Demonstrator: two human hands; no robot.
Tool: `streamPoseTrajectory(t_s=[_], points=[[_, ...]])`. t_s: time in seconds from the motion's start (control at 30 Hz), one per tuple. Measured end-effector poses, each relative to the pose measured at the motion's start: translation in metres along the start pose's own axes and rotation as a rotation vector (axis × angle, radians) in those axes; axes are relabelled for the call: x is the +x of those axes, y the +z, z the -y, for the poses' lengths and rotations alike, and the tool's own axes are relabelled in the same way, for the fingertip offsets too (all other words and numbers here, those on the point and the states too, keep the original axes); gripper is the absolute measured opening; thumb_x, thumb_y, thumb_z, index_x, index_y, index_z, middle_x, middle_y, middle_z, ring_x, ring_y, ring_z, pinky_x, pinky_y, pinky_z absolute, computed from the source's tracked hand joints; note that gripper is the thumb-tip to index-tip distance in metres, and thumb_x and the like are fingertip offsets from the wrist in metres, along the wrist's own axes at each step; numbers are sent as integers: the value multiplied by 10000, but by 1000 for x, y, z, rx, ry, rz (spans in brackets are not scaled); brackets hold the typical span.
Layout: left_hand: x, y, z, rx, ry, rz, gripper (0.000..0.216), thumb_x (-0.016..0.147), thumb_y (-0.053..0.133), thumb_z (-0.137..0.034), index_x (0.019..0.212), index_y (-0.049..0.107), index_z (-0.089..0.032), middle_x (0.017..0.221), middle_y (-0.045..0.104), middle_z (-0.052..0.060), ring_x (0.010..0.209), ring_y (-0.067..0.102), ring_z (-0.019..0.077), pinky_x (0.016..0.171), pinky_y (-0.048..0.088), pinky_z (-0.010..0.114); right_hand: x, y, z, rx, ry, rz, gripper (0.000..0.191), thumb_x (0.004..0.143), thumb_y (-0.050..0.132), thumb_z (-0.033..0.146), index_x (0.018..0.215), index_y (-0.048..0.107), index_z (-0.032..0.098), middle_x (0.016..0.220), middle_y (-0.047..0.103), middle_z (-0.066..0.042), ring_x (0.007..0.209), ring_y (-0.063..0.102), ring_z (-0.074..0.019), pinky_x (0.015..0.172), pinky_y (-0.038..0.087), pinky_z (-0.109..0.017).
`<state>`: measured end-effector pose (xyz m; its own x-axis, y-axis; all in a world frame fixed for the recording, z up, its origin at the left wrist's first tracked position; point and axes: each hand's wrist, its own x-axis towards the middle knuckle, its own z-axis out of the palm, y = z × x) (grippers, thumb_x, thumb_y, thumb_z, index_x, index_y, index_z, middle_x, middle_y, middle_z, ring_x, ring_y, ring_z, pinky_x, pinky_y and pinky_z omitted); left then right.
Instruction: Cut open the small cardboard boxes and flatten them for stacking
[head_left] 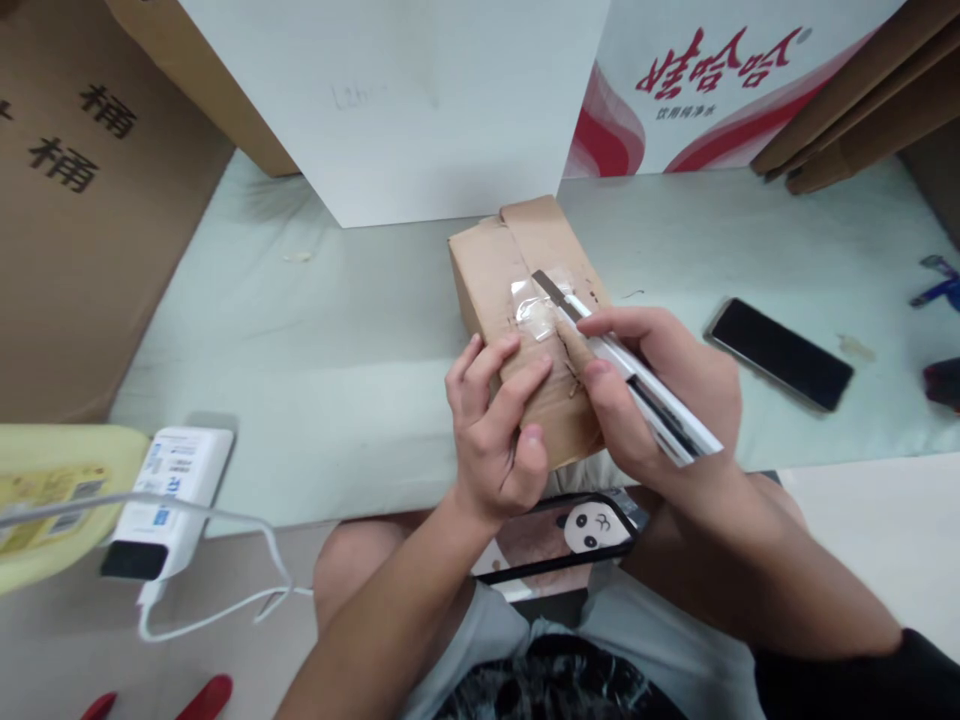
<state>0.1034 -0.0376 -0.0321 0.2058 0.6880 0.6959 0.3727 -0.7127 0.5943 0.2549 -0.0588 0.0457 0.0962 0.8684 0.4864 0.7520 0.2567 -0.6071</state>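
A small brown cardboard box [495, 270] sealed with clear tape sits at the near edge of a pale green table [322, 340]. My left hand [499, 430] grips the box's near left corner, fingers curled over its top. My right hand [645, 390] is closed round a white utility knife [652, 390], whose blade tip [544, 283] rests on the clear tape on top of the box. My right forefinger lies along the knife toward the tape.
A black phone [780, 353] lies on the table to the right. A clear phone case with a panda [562, 535] rests on my lap. A white power bank [169, 500] with a cable sits at the left. Large cartons and a white board [405, 100] stand behind.
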Motion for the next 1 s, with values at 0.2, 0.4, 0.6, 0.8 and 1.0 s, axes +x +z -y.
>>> streamPoseTrajectory(t_s=[0.2, 0.4, 0.6, 0.8, 1.0], points=[[1, 1, 0, 1, 17, -19, 447, 1037, 351, -411, 1334, 629, -225, 1412, 604, 121, 1340, 571, 273, 1233, 394, 506, 3, -1, -1, -14, 10, 14, 168, 959, 546, 300, 1047, 676, 242, 916, 799, -14, 739, 748, -163, 665, 580, -293], [1, 1, 1, 13, 9, -6, 463, 1028, 340, -419, 1361, 616, -255, 1427, 597, 109, 1337, 570, 286, 1222, 400, 528, 5, -2, 1, 3, 25, 62, 171, 957, 547, 311, 1054, 672, 245, 948, 807, -23, 781, 769, -183, 676, 587, -311], [0, 0, 1, 7, 8, -1, 467, 1026, 339, -409, 1368, 615, -250, 1425, 597, 110, 1342, 566, 286, 1228, 391, 527, 9, -5, -1, 29, 68, 137, 175, 938, 550, 322, 1065, 658, 270, 909, 786, -18, 757, 754, -195, 674, 579, -329], [-1, 1, 2, -13, 2, -8, 477, 1026, 348, -414, 1375, 627, -248, 1437, 596, 105, 1350, 564, 292, 1239, 375, 527, 13, -6, -4, 64, 69, 185, 196, 938, 541, 339, 1088, 647, 270, 878, 759, -25, 766, 742, -212, 696, 582, -344], [-1, 1, 2, 7, -1, -1, 472, 1027, 343, -421, 1364, 628, -253, 1438, 592, 108, 1352, 562, 290, 1231, 390, 528, 10, -5, -3, 80, 107, 103, 149, 916, 566, 334, 1022, 650, 274, 779, 724, 6, 637, 670, -171, 644, 563, -318]])
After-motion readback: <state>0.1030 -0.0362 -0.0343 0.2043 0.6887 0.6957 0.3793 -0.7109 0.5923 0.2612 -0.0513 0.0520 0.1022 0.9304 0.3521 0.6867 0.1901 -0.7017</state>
